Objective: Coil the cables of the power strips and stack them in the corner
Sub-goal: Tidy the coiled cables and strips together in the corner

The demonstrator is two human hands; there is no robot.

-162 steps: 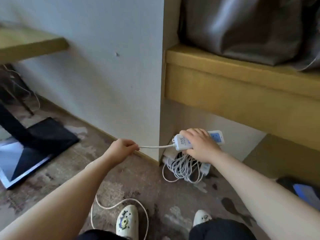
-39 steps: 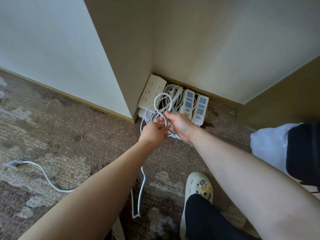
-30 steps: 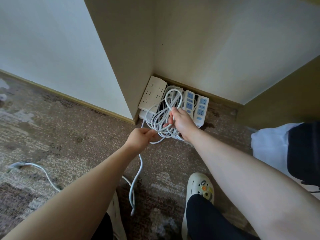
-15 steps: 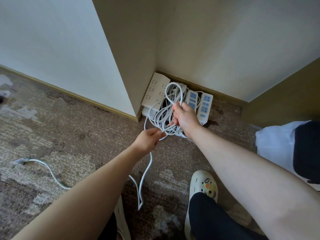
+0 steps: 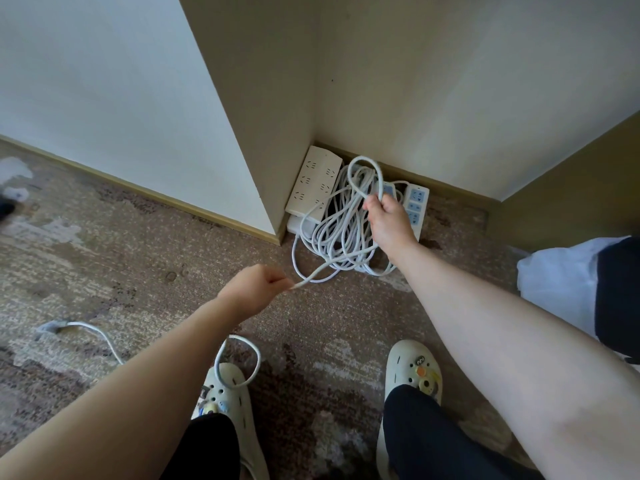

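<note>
Well out to the left of the left hand [image 5: 254, 289], the cable's plug end [image 5: 48, 328] lies on the patterned carpet [image 5: 104, 258]; from there the white cable [image 5: 104, 341] runs toward the forearm, passes behind it, and shows again as a loop below the wrist, lying over the toe of the left shoe [image 5: 230, 403]. The left hand is curled, thumb and fingers pinching the cable where it leaves toward the right. That stretch rises to the coil [image 5: 341, 233], a bundle of loose white loops between the two hands. The right hand [image 5: 389, 223] grips the coil's upper part, fingers curled round several strands, with one loop standing up above its knuckles. Left of this hand a cream power strip [image 5: 313, 183] leans against the wall corner, seemingly atop another white one, though that is hard to make out. Behind and just right of the hand lie the blue-socket power strips [image 5: 415, 206], in the corner. Below its forearm is the right shoe [image 5: 414, 372].
</note>
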